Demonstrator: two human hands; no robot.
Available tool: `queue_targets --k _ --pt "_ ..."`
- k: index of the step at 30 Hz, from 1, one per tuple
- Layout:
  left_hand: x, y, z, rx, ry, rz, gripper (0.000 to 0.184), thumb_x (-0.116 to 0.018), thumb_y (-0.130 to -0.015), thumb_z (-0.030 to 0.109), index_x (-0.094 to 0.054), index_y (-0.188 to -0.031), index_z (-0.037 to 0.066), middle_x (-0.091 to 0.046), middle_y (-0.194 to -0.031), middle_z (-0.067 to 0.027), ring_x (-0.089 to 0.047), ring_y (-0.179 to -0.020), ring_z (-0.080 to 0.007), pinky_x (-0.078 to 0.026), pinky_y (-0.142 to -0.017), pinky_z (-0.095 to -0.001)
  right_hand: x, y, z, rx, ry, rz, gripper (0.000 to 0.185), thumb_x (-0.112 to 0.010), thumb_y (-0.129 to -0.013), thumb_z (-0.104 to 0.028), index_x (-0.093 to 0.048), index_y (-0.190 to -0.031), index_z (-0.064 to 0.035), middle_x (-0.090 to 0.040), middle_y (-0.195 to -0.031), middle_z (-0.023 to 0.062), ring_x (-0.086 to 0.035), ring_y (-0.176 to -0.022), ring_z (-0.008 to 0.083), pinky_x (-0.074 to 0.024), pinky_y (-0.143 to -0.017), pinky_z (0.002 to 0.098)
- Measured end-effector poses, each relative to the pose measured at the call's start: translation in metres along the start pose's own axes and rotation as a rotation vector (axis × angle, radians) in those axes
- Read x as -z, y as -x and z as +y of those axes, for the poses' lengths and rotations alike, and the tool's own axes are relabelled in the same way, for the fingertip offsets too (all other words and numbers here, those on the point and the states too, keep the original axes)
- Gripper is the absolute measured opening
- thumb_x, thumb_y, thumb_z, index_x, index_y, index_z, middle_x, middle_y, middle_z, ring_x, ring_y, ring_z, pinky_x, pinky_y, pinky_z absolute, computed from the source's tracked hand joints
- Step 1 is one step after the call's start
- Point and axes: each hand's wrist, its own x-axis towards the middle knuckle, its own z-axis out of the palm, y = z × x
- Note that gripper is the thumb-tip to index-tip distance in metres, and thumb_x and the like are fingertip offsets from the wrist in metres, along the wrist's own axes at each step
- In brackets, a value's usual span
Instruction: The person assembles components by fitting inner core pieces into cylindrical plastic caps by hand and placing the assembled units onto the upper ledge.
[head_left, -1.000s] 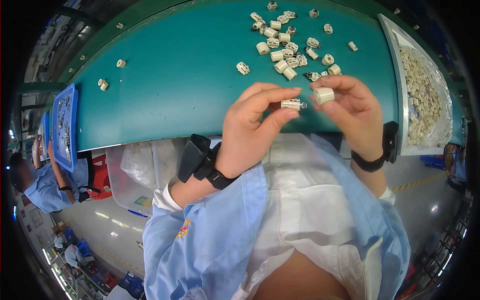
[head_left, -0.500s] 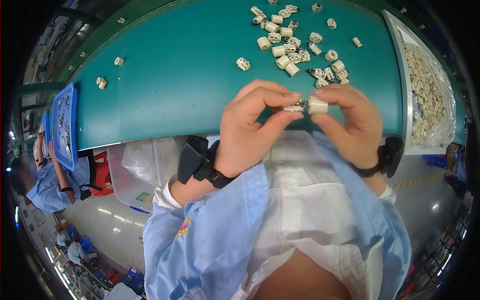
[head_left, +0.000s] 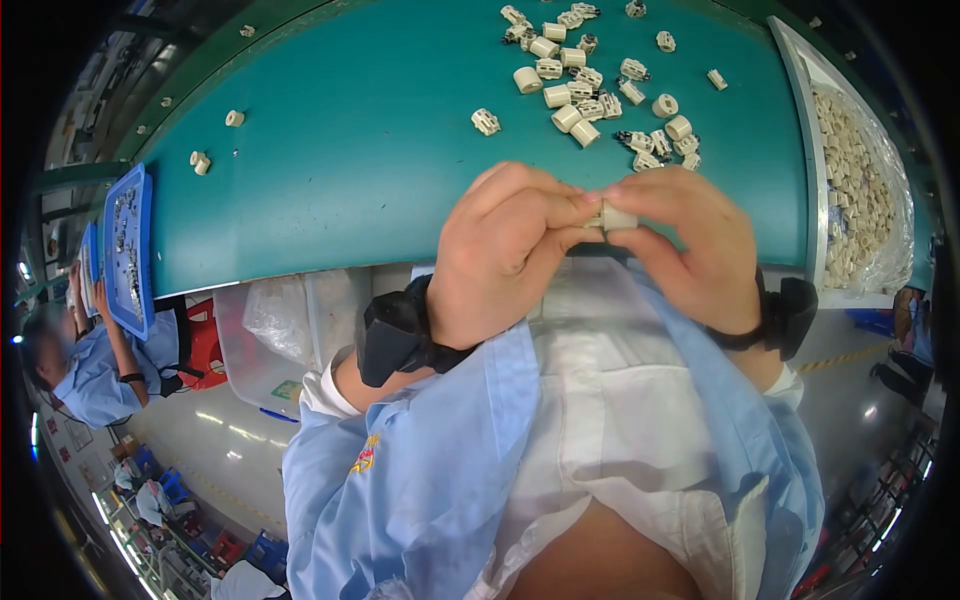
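Observation:
Fingertips of both hands meet at the near edge of the green work surface [head_left: 350,190]. My left hand [head_left: 510,240] pinches a small white insert [head_left: 595,217], mostly hidden by the fingers. A cream cylindrical cap [head_left: 619,216] is gripped by my right hand [head_left: 695,240], its open end against the insert. How far the insert sits inside the cap is hidden. Beyond the hands lie several loose cream caps [head_left: 584,132] and several white inserts with dark ends [head_left: 634,69]. One white insert [head_left: 485,122] lies apart, to the left of them.
At the right stands a white-framed tray [head_left: 808,150] with a plastic bag of cream parts [head_left: 855,190]. A blue tray [head_left: 147,240] of small metal parts is at the far left, by a seated person [head_left: 95,370]. Clear plastic bins [head_left: 235,350] stand below the front edge.
Both hands have come together. The insert in my left hand, earlier apart from the cap, now meets the cap in my right hand, which has turned its open end left.

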Motion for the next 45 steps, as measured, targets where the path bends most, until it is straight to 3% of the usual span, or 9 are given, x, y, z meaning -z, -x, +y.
queue_targets --k 12,17,19,21,27,29,35,40,45 --pt "0.012 -0.027 -0.023 -0.094 0.143 -0.027 0.027 -0.074 -0.063 0.003 -0.054 -0.081 0.004 -0.058 -0.083 -0.0093 -0.057 -0.073 -0.0165 -0.046 -0.061 -0.0249 0.000 -0.031 0.022 -0.160 -0.347 -0.038 0.023 -0.068 -0.068 -0.009 -0.061 -0.089 -0.0037 -0.059 -0.075 0.0045 -0.053 -0.063 0.0125 -0.0429 -0.055 0.0224" --pt "0.024 -0.065 -0.033 -0.016 0.000 0.044 0.030 -0.073 -0.066 0.008 -0.056 -0.089 0.003 -0.058 -0.088 -0.0080 -0.054 -0.074 -0.0155 -0.045 -0.064 -0.0257 0.012 -0.085 0.042 -0.125 -0.198 -0.039 0.020 -0.064 -0.067 -0.008 -0.060 -0.086 -0.0041 -0.057 -0.070 0.0013 -0.051 -0.060 0.0060 -0.0417 -0.054 0.0198" --pt "0.036 -0.083 -0.040 0.007 -0.119 0.089 0.031 -0.072 -0.067 0.008 -0.056 -0.093 0.003 -0.058 -0.090 -0.0070 -0.053 -0.077 -0.0145 -0.045 -0.066 -0.0258 0.024 -0.125 0.063 -0.165 -0.113 -0.026 0.018 -0.062 -0.067 -0.013 -0.061 -0.082 -0.0031 -0.060 -0.070 0.0068 -0.057 -0.060 0.0141 -0.0450 -0.055 0.0255" --pt "0.052 -0.091 -0.055 0.121 -0.124 0.085 0.030 -0.069 -0.070 0.011 -0.057 -0.096 0.003 -0.057 -0.094 -0.0059 -0.052 -0.080 -0.0139 -0.044 -0.068 -0.0260 0.034 -0.171 0.095 -0.193 0.168 -0.056 0.019 -0.060 -0.071 -0.010 -0.057 -0.086 0.0002 -0.056 -0.072 0.0018 -0.052 -0.065 0.0070 -0.0431 -0.058 0.0219" --pt "0.116 -0.113 -0.127 0.254 -0.467 0.127 0.028 -0.065 -0.076 0.018 -0.057 -0.098 0.004 -0.055 -0.096 -0.0078 -0.052 -0.080 -0.0173 -0.045 -0.070 -0.0263 0.046 -0.277 0.266 -0.132 0.665 -0.108 0.029 -0.062 -0.068 -0.026 -0.060 -0.079 0.0006 -0.058 -0.070 0.0172 -0.058 -0.067 0.0288 -0.0453 -0.063 0.0350" --pt "0.151 -0.126 -0.167 0.307 -0.614 0.172 0.032 -0.064 -0.076 0.021 -0.056 -0.101 0.004 -0.054 -0.099 -0.0118 -0.053 -0.082 -0.0206 -0.046 -0.073 -0.0291 0.046 -0.298 0.303 -0.182 0.782 -0.224 0.028 -0.062 -0.066 -0.025 -0.061 -0.080 0.0000 -0.060 -0.072 0.0175 -0.059 -0.070 0.0304 -0.0458 -0.065 0.0359" --pt "0.238 -0.156 -0.271 0.618 -0.946 0.299 0.054 -0.066 -0.074 0.033 -0.048 -0.117 0.004 -0.047 -0.115 -0.0231 -0.047 -0.106 -0.0344 -0.042 -0.087 -0.0374 0.041 -0.309 0.346 -0.388 0.833 -0.351 0.030 -0.061 -0.063 -0.023 -0.061 -0.083 -0.0006 -0.061 -0.083 0.0200 -0.059 -0.080 0.0330 -0.0457 -0.071 0.0384" --pt "0.251 -0.160 -0.316 0.655 -0.961 0.102 0.026 -0.062 -0.077 0.027 -0.064 -0.092 0.006 -0.064 -0.087 -0.0129 -0.059 -0.085 -0.0288 -0.046 -0.078 -0.0348 0.048 -0.302 0.360 -0.437 0.743 -0.287 0.046 -0.061 -0.069 -0.037 -0.061 -0.096 -0.0001 -0.061 -0.090 0.0191 -0.059 -0.084 0.0330 -0.0453 -0.076 0.0385" --pt "0.232 -0.164 -0.276 0.638 -0.891 0.187 0.024 -0.058 -0.080 0.028 -0.063 -0.091 0.007 -0.064 -0.083 -0.0118 -0.061 -0.079 -0.0258 -0.046 -0.072 -0.0327 0.093 -0.287 0.327 -0.257 0.673 -0.015 0.061 -0.060 -0.077 -0.042 -0.048 -0.117 0.0027 -0.060 -0.098 0.0155 -0.059 -0.084 0.0270 -0.0462 -0.074 0.0338"
